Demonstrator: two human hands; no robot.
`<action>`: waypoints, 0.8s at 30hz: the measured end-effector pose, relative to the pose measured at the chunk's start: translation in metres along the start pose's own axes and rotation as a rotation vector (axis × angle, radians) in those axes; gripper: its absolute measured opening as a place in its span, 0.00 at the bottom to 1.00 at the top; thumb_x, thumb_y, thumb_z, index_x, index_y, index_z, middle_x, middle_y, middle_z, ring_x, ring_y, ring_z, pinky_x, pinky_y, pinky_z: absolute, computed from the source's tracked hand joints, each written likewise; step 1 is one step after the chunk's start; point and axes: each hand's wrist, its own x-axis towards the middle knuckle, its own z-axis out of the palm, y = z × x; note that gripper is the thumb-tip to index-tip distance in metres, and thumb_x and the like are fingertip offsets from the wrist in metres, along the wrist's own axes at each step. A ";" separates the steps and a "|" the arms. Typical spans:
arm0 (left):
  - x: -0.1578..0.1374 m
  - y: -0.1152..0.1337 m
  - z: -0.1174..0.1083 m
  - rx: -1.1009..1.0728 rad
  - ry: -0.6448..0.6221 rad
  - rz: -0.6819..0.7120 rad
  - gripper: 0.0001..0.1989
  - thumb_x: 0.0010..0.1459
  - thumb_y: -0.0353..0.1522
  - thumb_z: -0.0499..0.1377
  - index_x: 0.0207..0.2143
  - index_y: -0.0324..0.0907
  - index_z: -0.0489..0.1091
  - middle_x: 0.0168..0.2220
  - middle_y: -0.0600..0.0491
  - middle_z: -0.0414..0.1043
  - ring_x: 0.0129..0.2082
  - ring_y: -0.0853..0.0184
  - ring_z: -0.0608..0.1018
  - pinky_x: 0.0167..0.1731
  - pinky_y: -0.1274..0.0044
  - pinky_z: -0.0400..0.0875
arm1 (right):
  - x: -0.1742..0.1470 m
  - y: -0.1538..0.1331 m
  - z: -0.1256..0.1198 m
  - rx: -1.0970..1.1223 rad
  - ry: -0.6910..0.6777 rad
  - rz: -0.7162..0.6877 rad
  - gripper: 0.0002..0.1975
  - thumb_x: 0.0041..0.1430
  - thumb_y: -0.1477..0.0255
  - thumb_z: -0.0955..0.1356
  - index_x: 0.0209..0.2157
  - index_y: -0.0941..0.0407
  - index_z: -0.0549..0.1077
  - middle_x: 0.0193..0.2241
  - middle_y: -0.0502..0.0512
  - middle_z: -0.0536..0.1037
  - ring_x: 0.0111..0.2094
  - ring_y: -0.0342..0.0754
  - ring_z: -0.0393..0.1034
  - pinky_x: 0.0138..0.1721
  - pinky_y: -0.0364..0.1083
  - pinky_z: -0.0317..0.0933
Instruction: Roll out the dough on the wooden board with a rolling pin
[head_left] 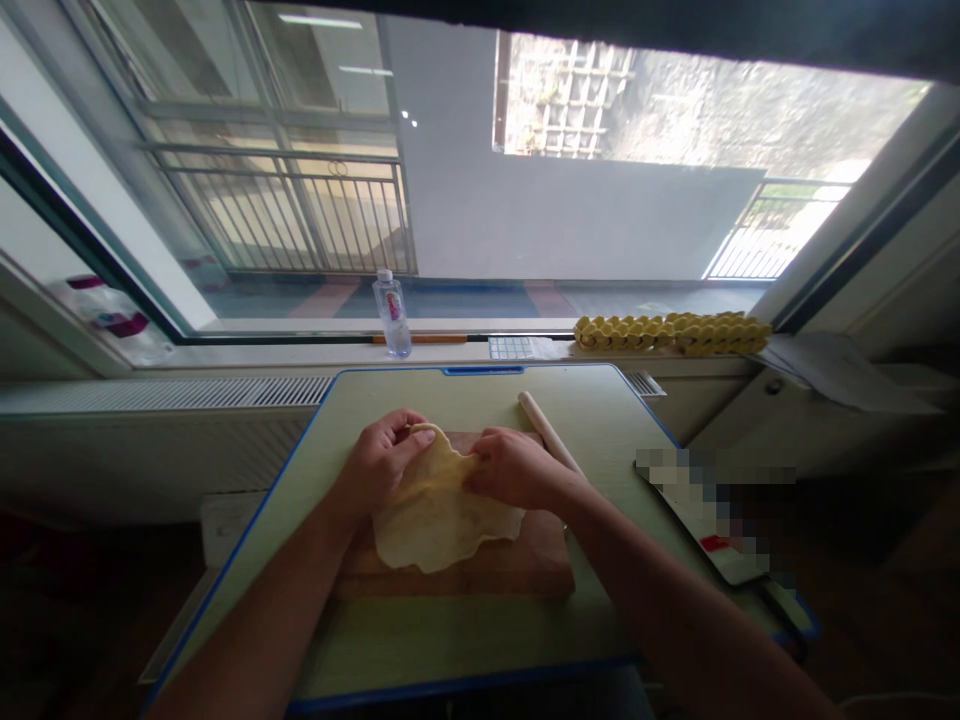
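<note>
Showing wavy edges, a thin, pale yellow, irregular dough sheet [442, 525].

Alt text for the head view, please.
A bare left hand and right hand hold the far edge of a thin, pale-yellow dough sheet over a brown wooden board; a pale rolling pin lies on the green, blue-edged table.

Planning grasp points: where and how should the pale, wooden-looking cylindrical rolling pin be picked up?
The rolling pin is probably best gripped around its exposed far shaft, from above and the right, squeezing across its narrow width. It lies diagonally, far end uncovered; the right forearm hides its near part and the brown rectangular wooden board sits close on its left.
</note>
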 end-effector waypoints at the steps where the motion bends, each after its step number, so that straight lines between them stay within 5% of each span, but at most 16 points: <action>1: 0.000 0.000 0.000 0.008 -0.004 -0.001 0.19 0.54 0.47 0.68 0.35 0.41 0.73 0.28 0.56 0.74 0.27 0.70 0.73 0.26 0.79 0.64 | 0.000 -0.001 -0.002 -0.023 -0.016 0.013 0.11 0.56 0.61 0.72 0.36 0.52 0.83 0.38 0.55 0.84 0.36 0.50 0.75 0.34 0.44 0.57; 7: 0.003 -0.002 -0.008 0.119 -0.092 -0.062 0.24 0.54 0.52 0.67 0.42 0.44 0.72 0.29 0.56 0.77 0.24 0.67 0.74 0.24 0.78 0.65 | -0.005 -0.006 -0.011 0.031 -0.058 0.007 0.11 0.57 0.63 0.72 0.38 0.53 0.83 0.36 0.53 0.84 0.35 0.48 0.74 0.33 0.43 0.56; 13: 0.004 -0.004 -0.017 0.401 -0.182 -0.024 0.24 0.46 0.47 0.72 0.41 0.43 0.79 0.36 0.49 0.82 0.37 0.57 0.81 0.33 0.74 0.72 | -0.007 -0.008 -0.011 0.008 -0.075 0.034 0.11 0.58 0.63 0.72 0.38 0.54 0.82 0.35 0.54 0.84 0.34 0.48 0.74 0.31 0.44 0.55; 17: 0.002 -0.003 -0.017 0.493 -0.218 -0.041 0.21 0.44 0.45 0.72 0.39 0.44 0.82 0.35 0.50 0.83 0.36 0.56 0.81 0.32 0.74 0.71 | -0.007 -0.005 -0.011 -0.073 -0.045 0.041 0.12 0.56 0.61 0.73 0.37 0.54 0.81 0.39 0.57 0.84 0.38 0.52 0.77 0.36 0.44 0.59; 24: -0.004 0.003 -0.012 0.522 -0.216 0.041 0.15 0.53 0.47 0.67 0.34 0.45 0.81 0.32 0.52 0.81 0.33 0.60 0.79 0.31 0.75 0.67 | -0.007 -0.002 -0.013 -0.140 -0.091 0.016 0.11 0.61 0.61 0.71 0.37 0.54 0.80 0.38 0.58 0.84 0.40 0.53 0.79 0.36 0.45 0.59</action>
